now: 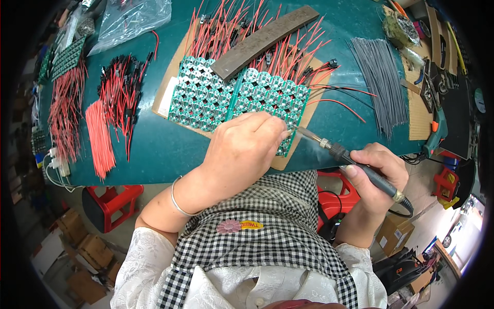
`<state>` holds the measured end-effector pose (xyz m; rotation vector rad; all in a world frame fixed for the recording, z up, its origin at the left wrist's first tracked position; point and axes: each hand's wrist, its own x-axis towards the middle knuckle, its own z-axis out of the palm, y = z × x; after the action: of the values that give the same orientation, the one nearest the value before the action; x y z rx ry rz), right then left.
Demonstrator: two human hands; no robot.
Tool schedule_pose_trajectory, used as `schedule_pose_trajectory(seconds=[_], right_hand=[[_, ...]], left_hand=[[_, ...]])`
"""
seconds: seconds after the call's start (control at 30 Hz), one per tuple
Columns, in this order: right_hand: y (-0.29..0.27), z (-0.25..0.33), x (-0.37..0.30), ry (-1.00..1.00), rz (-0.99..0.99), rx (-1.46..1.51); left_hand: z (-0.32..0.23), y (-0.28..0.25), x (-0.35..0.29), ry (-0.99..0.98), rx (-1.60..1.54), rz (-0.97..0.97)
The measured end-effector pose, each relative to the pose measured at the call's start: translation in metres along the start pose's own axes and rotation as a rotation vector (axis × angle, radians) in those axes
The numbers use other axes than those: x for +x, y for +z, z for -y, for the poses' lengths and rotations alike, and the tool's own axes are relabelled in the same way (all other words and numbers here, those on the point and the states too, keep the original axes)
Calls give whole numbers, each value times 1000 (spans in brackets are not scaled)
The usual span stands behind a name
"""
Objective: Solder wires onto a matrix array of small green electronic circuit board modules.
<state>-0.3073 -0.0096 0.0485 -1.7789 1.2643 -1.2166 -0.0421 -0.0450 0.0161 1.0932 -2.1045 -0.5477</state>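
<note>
My right hand [377, 200] grips a soldering iron [338, 152] with a dark handle, its tip slanting left to the right part of a green circuit board panel [203, 92]. The panel carries many small round boards in rows. My left hand [246, 140] is closed in a pinch over the panel's near edge, close to the iron's tip. Whatever its fingers hold is hidden. A dark flat bar [265, 41] lies aslant across the panel and its red and black wires [226, 31]. The panel rests on a piece of brown cardboard [163, 98].
A bundle of grey wires [378, 85] lies to the right on the green table [149, 165]. At left are red wires [100, 139], connector leads [122, 85] and wired boards [68, 59]. A plastic bag [135, 23] lies far left. Tools crowd the right edge. Red stools [114, 206] stand below.
</note>
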Motion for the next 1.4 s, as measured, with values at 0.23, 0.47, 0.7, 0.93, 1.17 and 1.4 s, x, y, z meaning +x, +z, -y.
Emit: schedule_pose_trajectory(seconds=[0.23,0.47,0.7,0.93,1.17,1.4], right_hand=[[-12,-7,-8,97,-172,140],[-2,-4,0,92,-118,78],[5,-4,5,68,-99,48],[3,5,10,53,-32,-41],[-8,-5,6,82,-156,77],[-6,-11,8,49,-89,84]], left_hand=[[-2,-16,9,-69,-59,-70],[0,-8,14,-79,-18,-2],[4,0,14,-43,29,-8],[6,4,13,-31,49,2],[0,-3,21,-43,-24,-76],[3,4,17,-37,15,2]])
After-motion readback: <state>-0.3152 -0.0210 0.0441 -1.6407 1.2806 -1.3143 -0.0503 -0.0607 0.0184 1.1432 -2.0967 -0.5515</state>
